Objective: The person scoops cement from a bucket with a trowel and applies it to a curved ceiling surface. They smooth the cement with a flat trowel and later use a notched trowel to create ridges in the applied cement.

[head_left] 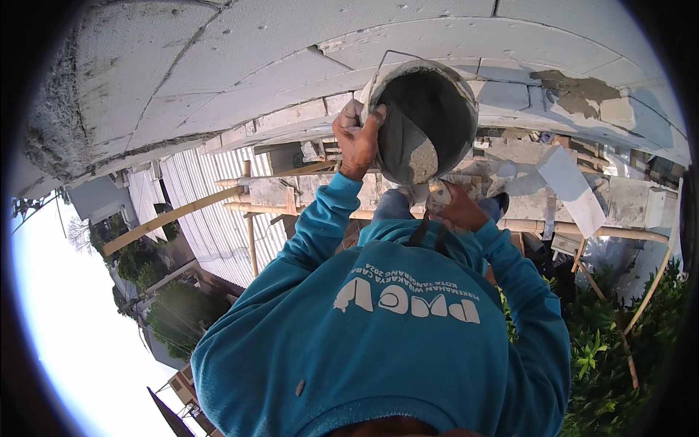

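A grey mortar-smeared bucket (pixel 472 109) is tilted in front of me, its mouth facing me and its thin wire handle up at the far side. My left hand (pixel 358 138) is closed over the left rim, thumb on the inner side. Low at the bucket's near edge, my right hand (pixel 460 208) is wrapped round the pale handle of a trowel (pixel 420 158). The trowel's blade reaches into the bucket and is coated with grey mortar. How much mortar lies deeper in the bucket is hard to tell in the shadow.
A pale block wall (pixel 277 80) rises just beyond the bucket, with a mortar patch (pixel 579 93) at its right. Below are scaffold planks (pixel 619 197) with bamboo poles (pixel 182 218), and a white sheet (pixel 571 189). Corrugated roofing (pixel 207 211) and plants (pixel 597 357) lie far below.
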Action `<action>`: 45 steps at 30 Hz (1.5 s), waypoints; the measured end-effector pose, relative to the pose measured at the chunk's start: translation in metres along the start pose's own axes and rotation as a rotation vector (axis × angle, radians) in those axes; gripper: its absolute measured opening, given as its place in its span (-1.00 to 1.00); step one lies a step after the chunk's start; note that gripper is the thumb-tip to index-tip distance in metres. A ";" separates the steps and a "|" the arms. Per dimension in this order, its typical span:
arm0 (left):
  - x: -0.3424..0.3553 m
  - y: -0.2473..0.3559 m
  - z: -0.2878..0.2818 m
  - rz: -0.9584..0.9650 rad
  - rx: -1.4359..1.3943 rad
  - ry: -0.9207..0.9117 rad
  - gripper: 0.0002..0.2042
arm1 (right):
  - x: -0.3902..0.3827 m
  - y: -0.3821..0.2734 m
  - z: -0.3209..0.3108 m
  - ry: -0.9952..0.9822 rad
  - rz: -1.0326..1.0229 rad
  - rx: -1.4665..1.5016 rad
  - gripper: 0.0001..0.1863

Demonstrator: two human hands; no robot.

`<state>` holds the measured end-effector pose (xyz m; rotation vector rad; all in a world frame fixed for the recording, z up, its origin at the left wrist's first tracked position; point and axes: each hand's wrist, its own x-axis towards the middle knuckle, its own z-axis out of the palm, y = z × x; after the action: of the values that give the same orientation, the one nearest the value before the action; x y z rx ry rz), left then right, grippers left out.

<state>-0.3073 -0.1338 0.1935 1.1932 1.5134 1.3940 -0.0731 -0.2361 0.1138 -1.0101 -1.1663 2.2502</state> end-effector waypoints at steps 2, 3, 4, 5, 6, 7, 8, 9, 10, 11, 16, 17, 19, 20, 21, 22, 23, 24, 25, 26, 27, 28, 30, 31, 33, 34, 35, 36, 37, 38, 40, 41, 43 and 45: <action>-0.003 -0.018 0.004 0.017 -0.006 0.111 -0.71 | -0.003 0.009 0.000 -0.053 0.014 0.205 -0.69; -0.007 -0.017 0.013 -0.028 -0.011 0.175 -0.58 | -0.008 0.010 -0.003 -0.076 0.012 0.286 -0.74; -0.009 -0.022 0.015 -0.033 -0.004 0.202 -0.57 | -0.014 0.010 -0.003 -0.005 0.030 0.316 -0.76; -0.012 -0.032 0.013 -0.037 0.003 0.228 -0.56 | -0.019 0.009 -0.002 0.067 0.046 0.348 -0.78; -0.015 -0.042 0.012 -0.040 0.004 0.249 -0.55 | -0.025 0.007 -0.002 0.146 0.060 0.378 -0.80; -0.017 -0.048 0.007 -0.098 0.071 0.256 -0.54 | -0.028 0.009 -0.005 0.263 0.035 0.333 -0.79; -0.020 -0.053 0.003 -0.064 0.048 0.262 -0.56 | -0.030 0.013 -0.007 0.379 0.012 0.288 -0.78; -0.023 -0.053 0.001 -0.075 0.029 0.276 -0.57 | -0.028 0.021 -0.010 0.475 -0.007 0.334 -0.77; -0.026 -0.052 -0.001 -0.084 0.014 0.284 -0.57 | -0.026 0.030 -0.013 0.576 -0.034 0.380 -0.76; -0.031 -0.050 -0.004 -0.078 0.031 0.283 -0.57 | -0.012 0.047 -0.022 0.653 -0.059 0.520 -0.75; -0.054 -0.055 -0.060 -0.088 0.182 0.323 -0.53 | 0.117 0.103 -0.087 1.112 -0.319 0.632 -0.61; -0.054 -0.066 -0.069 -0.118 0.204 0.303 -0.52 | 0.158 0.129 -0.123 1.288 -0.339 0.487 -0.56; -0.060 -0.061 -0.083 -0.125 0.253 0.328 -0.53 | 0.211 0.116 -0.156 1.443 -0.239 0.458 -0.50; -0.067 -0.044 -0.086 -0.099 0.271 0.368 -0.55 | 0.227 0.075 -0.151 1.423 -0.137 0.575 -0.48; -0.070 -0.041 -0.092 -0.096 0.274 0.378 -0.57 | 0.245 0.062 -0.159 1.498 -0.142 0.581 -0.49; -0.074 -0.037 -0.101 -0.099 0.282 0.393 -0.58 | 0.261 0.052 -0.165 1.568 -0.137 0.586 -0.51; -0.075 -0.034 -0.110 -0.102 0.289 0.403 -0.60 | 0.270 0.047 -0.170 1.645 -0.131 0.592 -0.52; -0.080 -0.034 -0.126 -0.098 0.282 0.411 -0.62 | 0.273 0.050 -0.170 1.638 -0.152 0.584 -0.52; -0.088 -0.037 -0.141 -0.101 0.270 0.420 -0.63 | 0.269 0.055 -0.172 1.636 -0.171 0.567 -0.53; -0.089 -0.044 -0.152 -0.106 0.257 0.424 -0.65 | 0.266 0.060 -0.175 1.639 -0.190 0.550 -0.53; -0.096 -0.035 -0.152 -0.103 0.300 0.472 -0.66 | 0.258 0.044 -0.164 1.681 -0.231 0.471 -0.53; -0.096 -0.033 -0.153 -0.118 0.324 0.477 -0.65 | 0.254 0.037 -0.174 1.666 -0.253 0.491 -0.52; -0.094 -0.030 -0.156 -0.142 0.365 0.480 -0.61 | 0.239 0.025 -0.189 1.651 -0.247 0.573 -0.54; -0.095 -0.032 -0.156 -0.126 0.386 0.463 -0.61 | 0.230 0.015 -0.186 1.661 -0.266 0.528 -0.56; -0.098 -0.047 -0.169 -0.122 0.407 0.460 -0.61 | 0.220 -0.002 -0.159 1.679 -0.302 0.433 -0.59; -0.097 -0.051 -0.171 -0.119 0.416 0.450 -0.62 | 0.222 0.002 -0.146 1.718 -0.425 0.355 -0.61; -0.097 -0.049 -0.169 -0.131 0.423 0.457 -0.63 | 0.221 -0.001 -0.127 1.682 -0.357 0.333 -0.60; -0.097 -0.044 -0.165 -0.140 0.430 0.467 -0.63 | 0.224 0.000 -0.111 1.667 -0.294 0.312 -0.59; -0.095 -0.043 -0.162 -0.149 0.437 0.473 -0.64 | 0.226 0.003 -0.099 1.657 -0.264 0.315 -0.60; -0.096 -0.042 -0.161 -0.158 0.445 0.473 -0.66 | 0.228 0.004 -0.088 1.643 -0.235 0.316 -0.60; -0.090 -0.042 -0.158 -0.169 0.453 0.467 -0.70 | 0.241 -0.006 -0.076 1.657 -0.106 0.392 -0.57; -0.088 -0.042 -0.157 -0.148 0.406 0.460 -0.70 | 0.251 -0.013 -0.069 1.660 -0.039 0.427 -0.55; -0.090 -0.045 -0.156 -0.122 0.318 0.453 -0.70 | 0.276 -0.036 -0.050 1.583 0.083 0.384 -0.51; -0.085 -0.053 -0.156 -0.110 0.295 0.440 -0.70 | 0.276 -0.051 -0.015 1.512 -0.012 0.410 -0.52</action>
<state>-0.4385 -0.2599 0.1558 0.9896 2.1178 1.4581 -0.2403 -0.0248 0.0357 -1.8522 -0.0230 0.9695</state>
